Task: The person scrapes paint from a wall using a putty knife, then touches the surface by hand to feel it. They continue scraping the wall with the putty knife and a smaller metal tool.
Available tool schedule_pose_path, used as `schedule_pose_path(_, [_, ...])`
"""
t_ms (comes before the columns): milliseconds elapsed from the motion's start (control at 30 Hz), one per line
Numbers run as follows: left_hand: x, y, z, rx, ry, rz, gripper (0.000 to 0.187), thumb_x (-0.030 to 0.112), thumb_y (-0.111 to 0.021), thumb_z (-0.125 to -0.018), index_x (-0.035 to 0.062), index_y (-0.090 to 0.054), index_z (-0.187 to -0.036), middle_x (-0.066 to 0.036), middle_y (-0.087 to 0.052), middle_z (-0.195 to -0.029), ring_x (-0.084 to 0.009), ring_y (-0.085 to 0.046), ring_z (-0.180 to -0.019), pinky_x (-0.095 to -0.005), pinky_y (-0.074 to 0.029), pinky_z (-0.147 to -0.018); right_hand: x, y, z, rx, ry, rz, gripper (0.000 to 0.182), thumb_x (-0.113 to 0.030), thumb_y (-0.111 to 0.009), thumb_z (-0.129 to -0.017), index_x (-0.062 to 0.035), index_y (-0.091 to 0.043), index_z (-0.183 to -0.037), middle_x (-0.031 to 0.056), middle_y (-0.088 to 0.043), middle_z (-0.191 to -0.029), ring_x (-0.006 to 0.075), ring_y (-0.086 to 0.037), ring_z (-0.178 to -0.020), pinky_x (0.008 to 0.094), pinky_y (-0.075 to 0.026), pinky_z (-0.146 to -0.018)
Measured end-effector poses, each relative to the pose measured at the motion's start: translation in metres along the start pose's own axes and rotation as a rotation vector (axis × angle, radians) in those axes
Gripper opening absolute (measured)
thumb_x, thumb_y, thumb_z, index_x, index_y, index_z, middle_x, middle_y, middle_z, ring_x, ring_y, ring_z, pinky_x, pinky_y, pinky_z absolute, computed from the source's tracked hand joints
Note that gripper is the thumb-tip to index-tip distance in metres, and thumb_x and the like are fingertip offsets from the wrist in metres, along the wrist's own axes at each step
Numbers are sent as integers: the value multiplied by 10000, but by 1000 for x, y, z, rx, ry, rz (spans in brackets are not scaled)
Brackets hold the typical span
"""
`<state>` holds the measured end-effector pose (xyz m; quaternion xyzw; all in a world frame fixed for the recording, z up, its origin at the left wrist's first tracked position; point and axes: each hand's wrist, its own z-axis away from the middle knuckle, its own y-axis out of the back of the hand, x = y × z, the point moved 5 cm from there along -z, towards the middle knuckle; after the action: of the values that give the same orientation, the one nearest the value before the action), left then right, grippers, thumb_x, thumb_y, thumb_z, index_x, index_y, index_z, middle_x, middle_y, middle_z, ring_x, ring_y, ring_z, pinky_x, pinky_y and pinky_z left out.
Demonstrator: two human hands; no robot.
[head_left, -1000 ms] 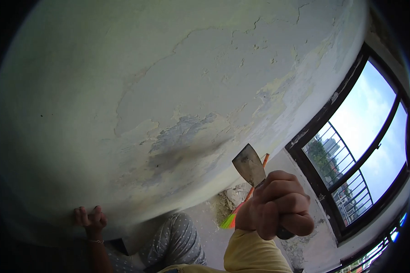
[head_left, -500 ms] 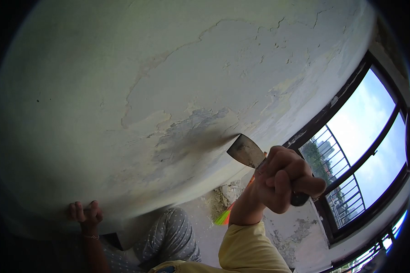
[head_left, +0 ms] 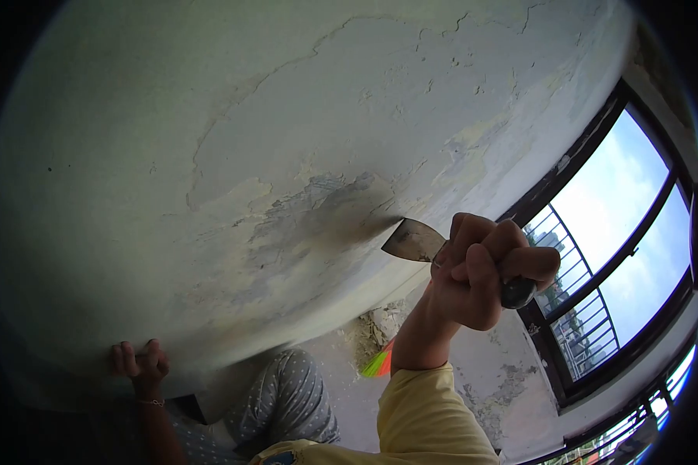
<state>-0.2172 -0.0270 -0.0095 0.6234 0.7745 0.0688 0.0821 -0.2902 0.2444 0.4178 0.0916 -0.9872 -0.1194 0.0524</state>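
My right hand (head_left: 488, 271) is wrapped round the dark handle of a scraper (head_left: 415, 240), in front of the window side. One corner of the scraper's metal blade meets the wall (head_left: 271, 139) beside a rough grey patch (head_left: 318, 205) of peeling paint. At the lower left, my left hand (head_left: 141, 366) has its fingers against the wall with nothing visible in it; a thin bracelet circles that wrist.
A dark-framed window (head_left: 597, 271) with railings outside stands on the right. Below lie my knee in dotted trousers (head_left: 287, 395), bright green and orange bristles (head_left: 378, 363), and a lower wall (head_left: 512, 395) with flaking paint.
My right hand and the scraper have risen slightly, and the blade has turned a little. The wall has shifted a little left in view. My left hand stays against the wall.
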Motion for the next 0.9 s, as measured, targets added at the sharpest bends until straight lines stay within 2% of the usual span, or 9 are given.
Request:
schedule_pose_path(133, [-1,2,-5,17,2,16,290,325,-423,-963,155,-549,-1162,-196,-293,-1415,-432,-282,-1304,-569,-294,-1051,-38,-6,3,-61,161,-16,253,98,-398,-737,-134,-300,-761,10,-372,-509,86,-317,-322,224,-249,-273])
schedule_pose_path(300, [0,2,-5,14,-17,-13,294,331,-404,-970,148,-544,-1152,-196,-298,-1416,-424,-288,-1300,-558,-289,-1047,33,12,17,156,-213,142,251,100,-392,-668,-119,-303,-754,-4,-305,-468,76,-237,-299,233,-192,-272])
schedule_pose_path(367, [-1,1,-10,23,-15,-39,297,334,-397,-972,144,-543,-1148,-197,-299,-1415,-421,-291,-1298,-554,-288,-1045,17,18,16,109,-113,12,308,163,-484,-694,-80,-295,-708,24,-347,-498,82,-380,-356,235,-178,-301])
schedule_pose_path(467, [1,2,-10,46,-14,-11,308,342,-386,-978,137,-541,-1146,-201,-300,-1414,-418,-295,-1295,-547,-287,-1042,-27,14,1,29,55,-17,237,79,-398,-687,-133,-316,-756,1,-314,-485,76,-257,-293,234,-247,-249])
schedule_pose_path(567, [-1,0,-3,41,48,-7,232,333,-423,-941,247,-556,-1110,-143,-308,-1426,-370,-307,-1302,-557,-256,-1030,-19,14,-3,-39,77,-81,222,73,-393,-700,-128,-317,-759,14,-335,-514,84,-290,-313,233,-256,-255])
schedule_pose_path(667, [-3,1,-3,24,52,-10,250,346,-418,-944,248,-554,-1130,-147,-296,-1438,-382,-301,-1305,-550,-252,-1031,43,24,12,135,-213,85,224,79,-416,-663,-106,-318,-745,11,-302,-484,84,-233,-297,242,-212,-259])
schedule_pose_path(733, [-1,2,-6,3,3,-22,312,338,-387,-981,132,-526,-1170,-209,-303,-1405,-423,-299,-1293,-548,-298,-1048,32,30,20,201,-226,-63,289,160,-470,-645,-71,-303,-689,20,-334,-499,63,-283,-339,243,-170,-319])
schedule_pose_path(800, [-2,1,-3,8,3,-28,312,336,-388,-982,128,-527,-1168,-209,-304,-1404,-422,-298,-1293,-547,-298,-1048,4,28,13,96,-61,-157,287,150,-490,-698,-79,-323,-747,33,-373,-492,92,-343,-322,236,-226,-295])
schedule_pose_path(900, [-1,1,-4,12,-17,-16,313,334,-389,-981,122,-529,-1165,-209,-305,-1402,-421,-296,-1293,-545,-298,-1047,-17,27,6,87,-4,-32,262,85,-429,-666,-130,-305,-748,-1,-320,-471,70,-241,-297,232,-244,-265])
